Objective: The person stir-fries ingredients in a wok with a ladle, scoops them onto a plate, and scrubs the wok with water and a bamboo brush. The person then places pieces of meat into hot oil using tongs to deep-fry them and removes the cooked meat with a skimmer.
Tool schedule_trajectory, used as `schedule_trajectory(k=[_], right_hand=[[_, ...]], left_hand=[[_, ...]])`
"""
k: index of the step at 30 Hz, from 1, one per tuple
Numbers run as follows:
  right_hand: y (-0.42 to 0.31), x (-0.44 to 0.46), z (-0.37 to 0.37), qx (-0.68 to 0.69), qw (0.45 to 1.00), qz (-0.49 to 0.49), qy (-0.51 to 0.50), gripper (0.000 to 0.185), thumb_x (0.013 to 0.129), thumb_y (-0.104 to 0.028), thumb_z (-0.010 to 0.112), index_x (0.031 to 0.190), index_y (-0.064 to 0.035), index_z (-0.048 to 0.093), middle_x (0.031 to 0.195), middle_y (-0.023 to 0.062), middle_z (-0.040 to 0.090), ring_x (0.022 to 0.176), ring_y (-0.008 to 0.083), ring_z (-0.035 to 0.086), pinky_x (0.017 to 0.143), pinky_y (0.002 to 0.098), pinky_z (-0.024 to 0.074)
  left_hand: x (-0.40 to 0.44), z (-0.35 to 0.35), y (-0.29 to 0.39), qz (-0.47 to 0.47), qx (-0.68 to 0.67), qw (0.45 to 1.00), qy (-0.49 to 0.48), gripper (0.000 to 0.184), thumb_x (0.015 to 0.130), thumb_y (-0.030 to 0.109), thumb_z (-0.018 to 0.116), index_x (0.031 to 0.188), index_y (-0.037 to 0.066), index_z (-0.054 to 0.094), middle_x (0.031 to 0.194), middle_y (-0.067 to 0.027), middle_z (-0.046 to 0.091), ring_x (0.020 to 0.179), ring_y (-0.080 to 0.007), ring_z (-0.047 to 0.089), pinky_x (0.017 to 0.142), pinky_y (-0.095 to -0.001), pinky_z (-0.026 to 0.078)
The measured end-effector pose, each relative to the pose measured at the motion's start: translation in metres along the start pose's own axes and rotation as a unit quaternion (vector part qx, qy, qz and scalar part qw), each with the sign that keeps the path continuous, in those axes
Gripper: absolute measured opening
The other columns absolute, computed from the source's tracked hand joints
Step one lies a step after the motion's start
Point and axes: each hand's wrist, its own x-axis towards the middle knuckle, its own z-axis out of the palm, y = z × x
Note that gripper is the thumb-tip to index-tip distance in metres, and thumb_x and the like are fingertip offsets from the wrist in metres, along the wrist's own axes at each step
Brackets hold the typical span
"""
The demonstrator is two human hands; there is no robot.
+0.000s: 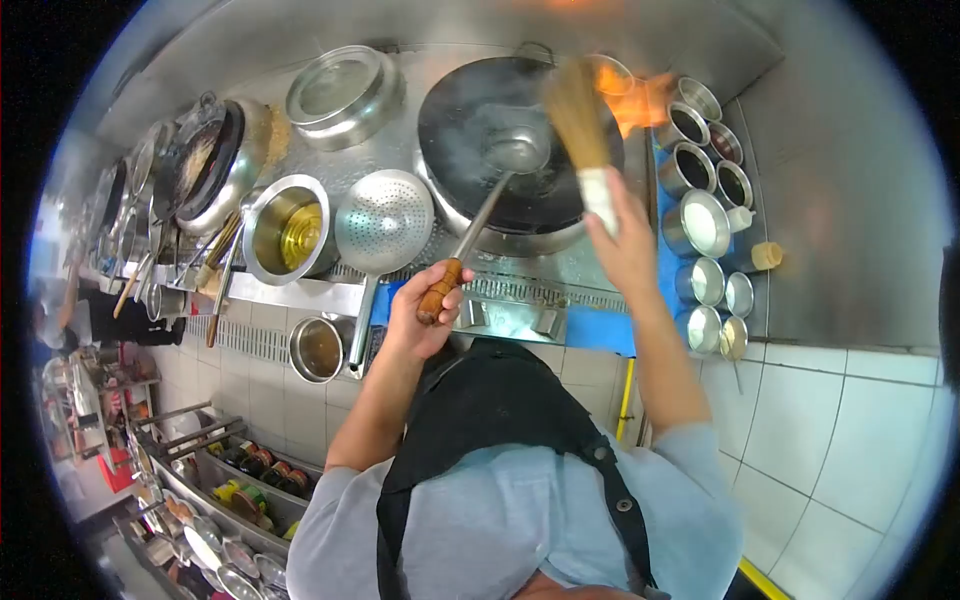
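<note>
My left hand is closed round the wooden handle of a metal ladle, whose bowl hangs over the black wok on the stove. Wrapped round the white grip of a bamboo wok brush is my right hand. The brush points up and away above the wok's right side, its bristles smeared by motion. Haze or steam hangs over the wok, so its contents are hard to make out. To the left of the wok lies a perforated strainer with its handle toward me.
Flames rise behind the wok's right side. Several seasoning pots line the right edge. A metal pot holding yellow oil stands left of the strainer, and a lidded pot sits behind. Another person is at the far left.
</note>
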Motion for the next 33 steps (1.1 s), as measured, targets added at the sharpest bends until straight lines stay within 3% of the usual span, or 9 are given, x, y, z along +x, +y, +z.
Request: schedule_trajectory(k=[3,6,10,13,17,26,28,31,33], right_hand=[[0.000,0.074,0.058,-0.163,0.935,0.067,-0.309,0.065,0.087,-0.029,0.071,0.148,-0.0325,0.052,0.120,0.0223,0.069,0.106,0.0397,0.069,0.092,0.0501,0.0548],[-0.006,0.129,0.079,-0.197,0.945,0.160,-0.207,0.050,0.085,-0.032,0.070,0.134,-0.0354,0.064,0.119,0.0113,0.073,0.109,0.0329,0.069,0.094,0.0476,0.0553],[-0.017,0.139,0.080,-0.236,0.893,0.048,-0.381,0.050,0.088,-0.035,0.067,0.137,-0.0338,0.062,0.116,0.0127,0.073,0.107,0.0338,0.070,0.092,0.0472,0.0561],[-0.018,0.133,0.094,-0.266,0.930,0.143,-0.210,0.050,0.088,-0.035,0.067,0.138,-0.0349,0.061,0.116,0.0133,0.073,0.106,0.0344,0.070,0.092,0.0474,0.0562],[-0.034,0.119,0.101,-0.274,0.909,0.134,-0.284,0.050,0.088,-0.039,0.068,0.137,-0.0323,0.062,0.110,0.0161,0.073,0.102,0.0357,0.071,0.090,0.0476,0.0568],[-0.050,0.113,0.123,-0.244,0.929,0.246,-0.128,0.044,0.091,-0.042,0.066,0.134,-0.0350,0.065,0.114,0.0147,0.073,0.103,0.0360,0.071,0.091,0.0481,0.0562],[-0.042,0.106,0.127,-0.248,0.919,0.223,-0.210,0.046,0.089,-0.045,0.066,0.134,-0.0340,0.064,0.114,0.0153,0.073,0.104,0.0367,0.071,0.092,0.0474,0.0561],[-0.056,0.120,0.101,-0.220,0.916,0.317,-0.111,0.047,0.089,-0.046,0.066,0.134,-0.0320,0.065,0.115,0.0171,0.073,0.109,0.0360,0.070,0.094,0.0463,0.0556],[-0.038,0.115,0.085,-0.125,0.951,0.263,0.104,0.055,0.088,-0.048,0.069,0.137,-0.0216,0.065,0.117,0.0201,0.072,0.109,0.0365,0.070,0.097,0.0443,0.0539]], left_hand=[[-0.002,0.001,0.003,0.003,0.000,1.000,0.012,0.041,0.102,0.023,0.053,0.127,-0.009,0.051,0.108,-0.0122,0.061,0.064,-0.0057,0.049,0.044,-0.0160,0.040],[-0.002,-0.008,0.018,-0.011,-0.010,1.000,-0.009,0.040,0.102,0.025,0.054,0.126,-0.008,0.051,0.108,-0.0123,0.061,0.064,-0.0055,0.049,0.044,-0.0157,0.039],[0.000,-0.020,0.036,-0.002,-0.003,1.000,-0.014,0.038,0.102,0.026,0.056,0.125,-0.004,0.051,0.106,-0.0120,0.061,0.064,-0.0056,0.049,0.043,-0.0159,0.038],[0.000,-0.026,0.050,-0.015,0.019,1.000,-0.002,0.036,0.101,0.026,0.057,0.123,-0.002,0.052,0.105,-0.0119,0.061,0.064,-0.0064,0.050,0.043,-0.0165,0.038],[-0.003,-0.026,0.065,-0.024,0.067,0.997,0.013,0.035,0.101,0.025,0.058,0.123,-0.001,0.052,0.103,-0.0116,0.061,0.063,-0.0076,0.050,0.043,-0.0183,0.038],[0.017,-0.050,0.084,-0.076,0.045,0.995,-0.056,0.038,0.102,0.022,0.054,0.128,-0.005,0.050,0.101,-0.0123,0.061,0.067,-0.0119,0.054,0.046,-0.0223,0.040],[0.017,-0.053,0.087,-0.086,0.035,0.994,-0.059,0.038,0.102,0.023,0.055,0.128,-0.004,0.050,0.097,-0.0123,0.061,0.065,-0.0125,0.054,0.046,-0.0237,0.041],[0.017,-0.041,0.097,-0.069,0.266,0.961,-0.034,0.042,0.100,0.023,0.058,0.130,-0.005,0.049,0.092,-0.0105,0.062,0.061,-0.0132,0.054,0.047,-0.0258,0.043],[0.021,-0.062,0.095,0.031,0.632,0.772,-0.059,0.047,0.097,0.016,0.057,0.137,-0.006,0.045,0.093,-0.0154,0.065,0.061,-0.0248,0.064,0.051,-0.0388,0.050]])
